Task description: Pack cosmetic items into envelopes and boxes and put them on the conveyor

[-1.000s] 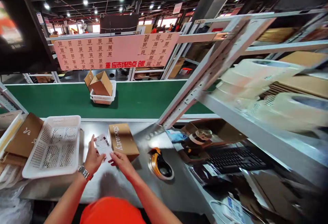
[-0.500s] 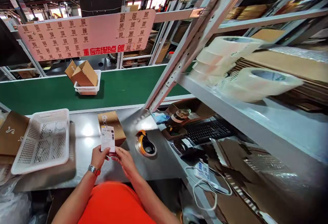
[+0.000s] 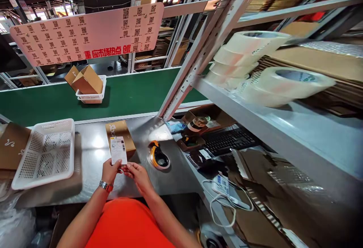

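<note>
A white printed label (image 3: pixel 118 150) is pinched at its lower edge by my left hand (image 3: pixel 111 170), which wears a metal watch. My right hand (image 3: pixel 138 175) has its fingertips closed at the label's lower right corner. Just beyond the label, partly covered by it, a brown cardboard box (image 3: pixel 124 136) rests on the metal table (image 3: pixel 93 172). An orange and black tape dispenser (image 3: pixel 159 156) lies to the right of the box.
To the left are a white plastic basket (image 3: pixel 47 153) and a brown box (image 3: pixel 13 146). Behind the table runs a green conveyor (image 3: pixel 130 93) carrying small baskets with an open box. A shelf (image 3: pixel 283 123) with tape rolls (image 3: pixel 286 83) juts in from the right, above a keyboard (image 3: pixel 229 140).
The view has shifted slightly, so the surroundings sit a little higher and further left. Both hands remain at the label's lower edge.
</note>
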Motion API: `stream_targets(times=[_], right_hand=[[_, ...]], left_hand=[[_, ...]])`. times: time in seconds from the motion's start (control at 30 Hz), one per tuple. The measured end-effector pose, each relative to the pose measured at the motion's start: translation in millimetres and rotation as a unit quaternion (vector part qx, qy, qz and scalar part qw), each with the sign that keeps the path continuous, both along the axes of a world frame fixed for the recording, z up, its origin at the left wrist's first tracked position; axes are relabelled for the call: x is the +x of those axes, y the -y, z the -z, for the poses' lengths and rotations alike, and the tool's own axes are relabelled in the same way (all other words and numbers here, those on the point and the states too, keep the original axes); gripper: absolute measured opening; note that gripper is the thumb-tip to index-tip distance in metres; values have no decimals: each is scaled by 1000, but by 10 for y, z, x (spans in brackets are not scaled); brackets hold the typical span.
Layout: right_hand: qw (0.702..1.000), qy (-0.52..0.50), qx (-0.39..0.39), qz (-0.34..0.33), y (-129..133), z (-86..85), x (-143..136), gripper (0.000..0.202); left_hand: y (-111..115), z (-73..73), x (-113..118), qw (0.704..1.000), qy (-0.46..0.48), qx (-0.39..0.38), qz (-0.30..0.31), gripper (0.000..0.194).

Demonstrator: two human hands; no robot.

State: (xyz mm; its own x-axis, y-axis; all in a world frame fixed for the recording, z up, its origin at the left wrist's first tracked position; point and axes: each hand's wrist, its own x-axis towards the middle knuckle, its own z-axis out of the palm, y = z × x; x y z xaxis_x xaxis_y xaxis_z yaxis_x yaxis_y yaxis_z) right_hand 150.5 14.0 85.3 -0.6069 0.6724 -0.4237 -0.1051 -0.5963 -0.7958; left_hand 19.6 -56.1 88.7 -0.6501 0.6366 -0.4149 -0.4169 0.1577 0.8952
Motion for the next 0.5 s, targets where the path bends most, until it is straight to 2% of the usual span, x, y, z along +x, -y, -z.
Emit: stream_targets(times=[0.17,0.27,0.33,0.43,0.5], right_hand=[[999,16,27,4,-28,15,25,59],[998,28,49,10,-47,37,38,59],[997,32,65,4,-58,45,42,58],[995,32,89,-10,-71,38,44,54],[993,34,113,-25,-76,22,45,49]], left_hand=[[16,73,21,999,-33,-19,25,50],[65,58,31,983,-173,-64,3,55],[105,11,36,959,-277,-51,5,56],[147,-76,41,939,-321,21,121,28],[150,-105,46,940,-293,30,174,28]])
